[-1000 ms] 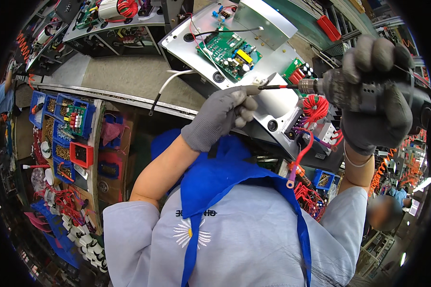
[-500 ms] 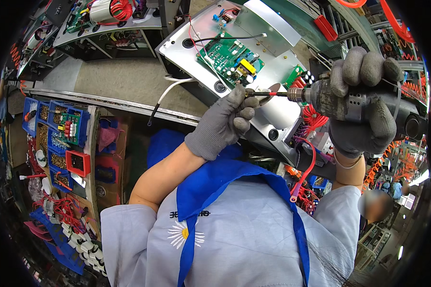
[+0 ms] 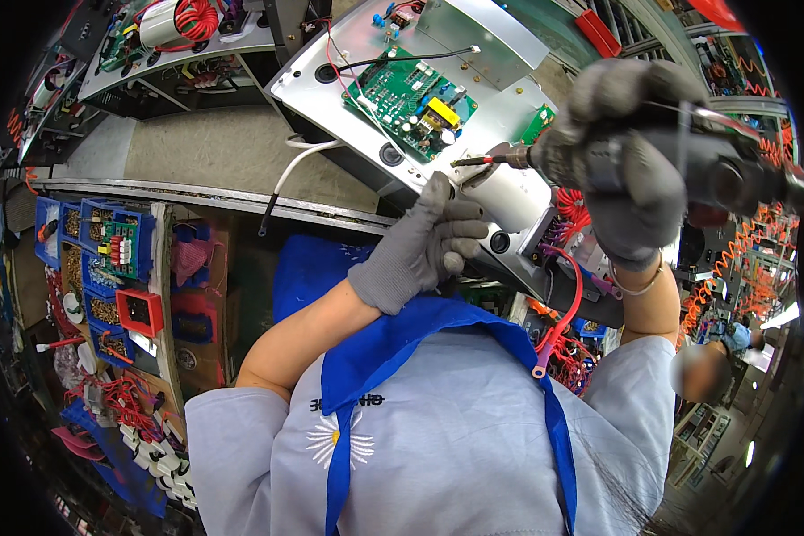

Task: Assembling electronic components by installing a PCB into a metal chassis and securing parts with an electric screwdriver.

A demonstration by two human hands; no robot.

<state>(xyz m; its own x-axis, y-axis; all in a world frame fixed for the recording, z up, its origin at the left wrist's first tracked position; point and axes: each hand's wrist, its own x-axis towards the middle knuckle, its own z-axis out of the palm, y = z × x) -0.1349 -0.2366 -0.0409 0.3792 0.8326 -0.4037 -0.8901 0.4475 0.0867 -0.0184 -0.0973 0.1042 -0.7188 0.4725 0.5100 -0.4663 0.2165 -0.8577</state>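
My right hand [image 3: 630, 165], in a grey glove, is wrapped round a dark power screwdriver [image 3: 590, 161], somewhat blurred. Its long bit [image 3: 491, 162], with a red band, points left over a silver metal chassis [image 3: 330, 107]; a small brass-coloured piece, perhaps a screw, shows at the tip. Just below that tip is my gloved left hand [image 3: 424, 241], its thumb raised away from loosely curled fingers, with nothing visible in them. A green circuit board [image 3: 411, 103] with a yellow transformer lies on the chassis beyond my left hand. A white rounded part [image 3: 514, 205] sits beneath the bit.
Left of me, blue bins [image 3: 103, 313] hold small screws, beside a red square tray [image 3: 140, 313]. A white cable [image 3: 295, 174] hangs off the chassis. A thick red cable [image 3: 567, 313] with a ring terminal hangs before my chest. Another chassis [image 3: 179, 58] stands at the far left.
My left fingers have come off the bit's tip, and the hand has opened slightly just below it. The screwdriver has moved left and tilted, its tip now over the chassis.
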